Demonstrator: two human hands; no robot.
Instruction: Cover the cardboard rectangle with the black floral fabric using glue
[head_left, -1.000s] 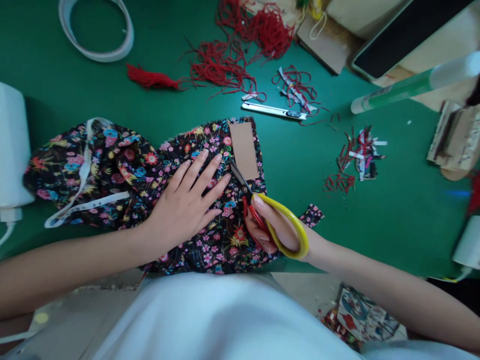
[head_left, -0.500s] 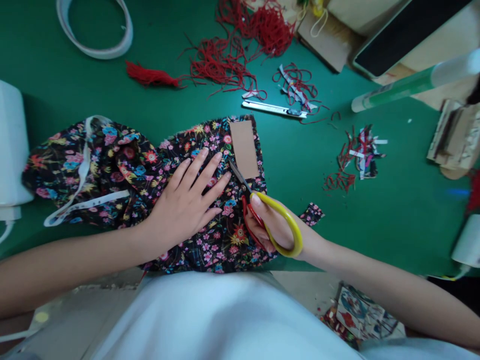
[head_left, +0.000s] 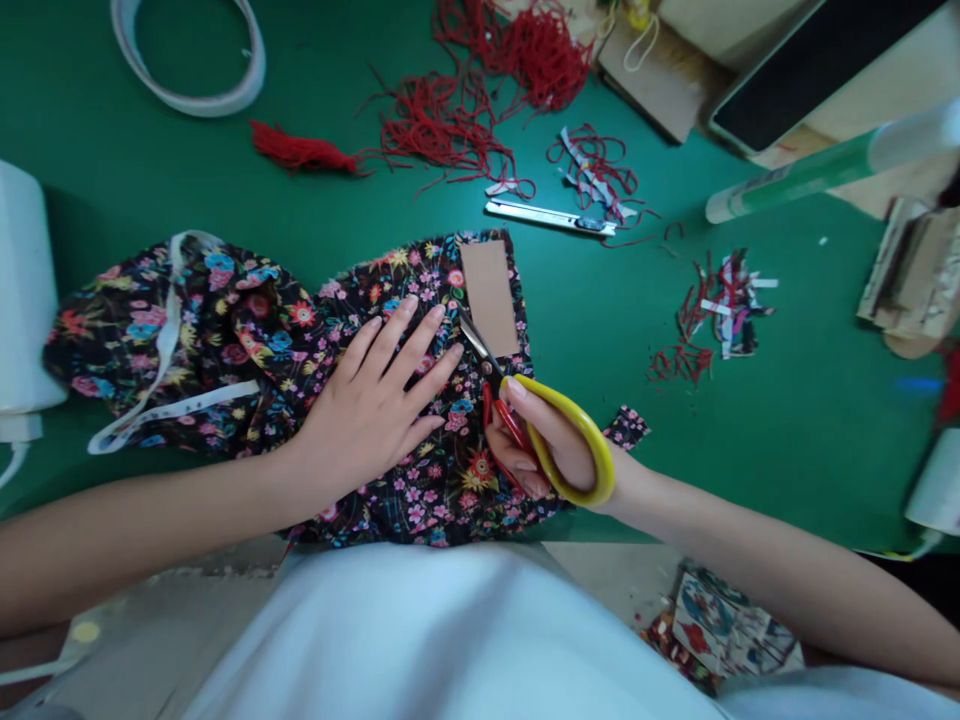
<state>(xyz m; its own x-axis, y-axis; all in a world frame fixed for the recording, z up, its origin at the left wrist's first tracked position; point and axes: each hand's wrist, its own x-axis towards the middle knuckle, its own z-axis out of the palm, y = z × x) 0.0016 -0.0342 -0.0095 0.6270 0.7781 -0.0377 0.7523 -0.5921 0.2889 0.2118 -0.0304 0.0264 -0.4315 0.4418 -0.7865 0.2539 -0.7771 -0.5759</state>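
Observation:
Black floral fabric (head_left: pixel 420 490) is spread over the green table in front of me. My left hand (head_left: pixel 375 400) lies flat on it, fingers spread. A pair of scissors (head_left: pixel 581 430) with yellow and red handles is in my right hand (head_left: pixel 551 440), thumb through the yellow loop and fingers round the red one. Its blades point up and left, beside the left edge of a tan cardboard rectangle (head_left: pixel 491 300) lying on the fabric. Part of the lower blade is hard to make out against the cloth. A small floral scrap (head_left: pixel 628 427) sits right of my wrist.
Red threads (head_left: pixel 442 125), a red tassel (head_left: pixel 300 148) and a utility knife (head_left: pixel 551 217) lie beyond the fabric. A tape roll (head_left: pixel 259 70) is at the far left. Thread and paper scraps (head_left: pixel 724 310), a green-white tube (head_left: pixel 810 170) and cardboard pieces (head_left: pixel 919 270) are on the right.
The yellow handle has swung slightly outward to the right and the scissor blades look a little wider apart. My left hand and the fabric stay in place.

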